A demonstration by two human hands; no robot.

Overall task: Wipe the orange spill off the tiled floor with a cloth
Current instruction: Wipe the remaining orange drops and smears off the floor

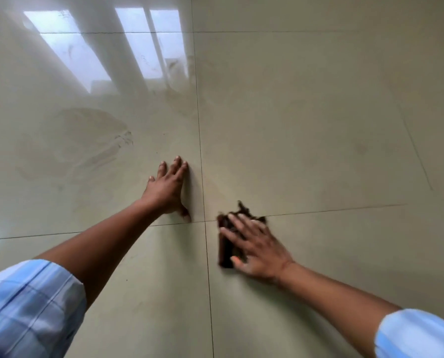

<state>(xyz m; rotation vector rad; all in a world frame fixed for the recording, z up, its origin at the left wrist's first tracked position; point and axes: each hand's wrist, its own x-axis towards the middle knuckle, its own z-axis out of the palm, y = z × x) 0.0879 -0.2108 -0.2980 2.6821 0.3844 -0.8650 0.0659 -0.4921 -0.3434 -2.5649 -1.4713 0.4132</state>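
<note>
Mostly, glossy beige floor point(319, 112) is seen, streaked with pale smears point(81, 146) at far left. Left hand point(167, 188) is laid flat, fingers spread. Dark brown frayed cloth point(226, 250), blurred, is pressed down near centre under the straight fingers of right hand point(259, 251).

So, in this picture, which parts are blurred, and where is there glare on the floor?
Head view: the right hand and the dark brown cloth under it are motion-blurred; the left hand is sharp; a bright window reflection glares on the glossy beige tiled floor at upper left.
</note>
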